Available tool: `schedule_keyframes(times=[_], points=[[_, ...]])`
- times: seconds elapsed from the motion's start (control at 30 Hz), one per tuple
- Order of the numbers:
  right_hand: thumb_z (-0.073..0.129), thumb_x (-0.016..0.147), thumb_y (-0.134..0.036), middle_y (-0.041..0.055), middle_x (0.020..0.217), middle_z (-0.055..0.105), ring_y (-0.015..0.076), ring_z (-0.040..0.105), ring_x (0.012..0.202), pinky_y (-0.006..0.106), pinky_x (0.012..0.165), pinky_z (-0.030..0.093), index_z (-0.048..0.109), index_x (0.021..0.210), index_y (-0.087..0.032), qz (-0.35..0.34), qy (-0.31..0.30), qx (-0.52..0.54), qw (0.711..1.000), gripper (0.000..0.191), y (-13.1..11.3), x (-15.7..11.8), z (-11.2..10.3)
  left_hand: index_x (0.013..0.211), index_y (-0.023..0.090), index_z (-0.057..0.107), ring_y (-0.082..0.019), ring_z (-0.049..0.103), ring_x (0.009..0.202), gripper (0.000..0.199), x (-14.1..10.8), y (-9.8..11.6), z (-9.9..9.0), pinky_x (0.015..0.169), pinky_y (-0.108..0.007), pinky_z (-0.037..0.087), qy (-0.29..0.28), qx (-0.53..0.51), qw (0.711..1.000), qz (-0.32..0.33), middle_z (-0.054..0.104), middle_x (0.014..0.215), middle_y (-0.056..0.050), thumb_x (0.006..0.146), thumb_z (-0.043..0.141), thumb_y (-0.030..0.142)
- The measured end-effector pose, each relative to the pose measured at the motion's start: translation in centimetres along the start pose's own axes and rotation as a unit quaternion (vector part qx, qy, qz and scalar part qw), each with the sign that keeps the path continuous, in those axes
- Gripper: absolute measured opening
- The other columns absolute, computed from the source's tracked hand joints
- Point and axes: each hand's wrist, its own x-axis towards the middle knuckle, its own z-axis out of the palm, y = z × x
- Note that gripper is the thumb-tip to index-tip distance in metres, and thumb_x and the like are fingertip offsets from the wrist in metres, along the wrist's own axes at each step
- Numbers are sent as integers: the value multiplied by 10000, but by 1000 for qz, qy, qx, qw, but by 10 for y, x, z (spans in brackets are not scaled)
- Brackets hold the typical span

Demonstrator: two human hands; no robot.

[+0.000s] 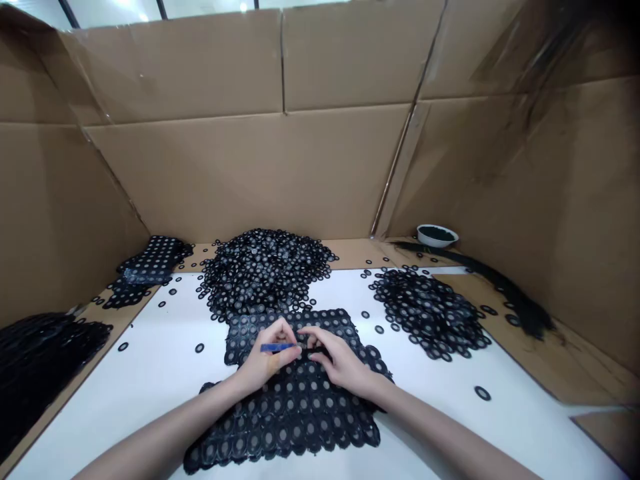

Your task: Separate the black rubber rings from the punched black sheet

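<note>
My left hand [273, 353] is closed around a blue pen-like tool [276, 347], whose tip points right toward my other hand. My right hand [330, 357] has its thumb and fingers curled close together near that tip; what lies between them is too small to make out. Both hands are over a black sheet of joined rings [290, 413] with pale round centres, spread on the white board. A second part of the sheet [245, 330] reaches out behind my hands.
A large heap of black rings [265, 267] stands behind the sheet, a smaller heap [430, 310] to the right. Black strands [500, 283] and a white bowl [437, 236] lie back right. Folded ring sheets [155, 260] and black material [40, 373] are left. Cardboard walls [240, 173] enclose the board.
</note>
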Motion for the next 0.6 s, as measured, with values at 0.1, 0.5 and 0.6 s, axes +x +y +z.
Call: schedule_keyframes(times=[0.1, 0.5, 0.6], points=[[480, 812, -51, 46, 985, 599, 179, 568, 916, 337, 857, 453, 436, 1258, -227, 12, 15, 23, 1000, 482, 6, -2, 4, 762, 145, 488, -93, 413, 599, 238, 1, -13, 3, 563, -192, 305, -11, 1, 1000, -14, 473, 658, 38, 785, 644, 324], [485, 795, -30, 26, 911, 597, 164, 569, 867, 314, 832, 451, 466, 1211, -216, 38, -3, 70, 997, 456, 1, 1, 1, 679, 130, 536, -106, 455, 630, 199, -1, -19, -1, 607, -206, 327, -38, 89, 995, 10, 524, 657, 19, 813, 614, 255], [483, 787, -20, 18, 880, 596, 164, 568, 854, 310, 823, 450, 477, 1181, -215, 41, -2, 73, 996, 440, -1, 1, 0, 678, 132, 529, -111, 485, 646, 202, -2, -17, 0, 627, -205, 346, -51, 106, 993, 27, 545, 667, 12, 834, 587, 247]])
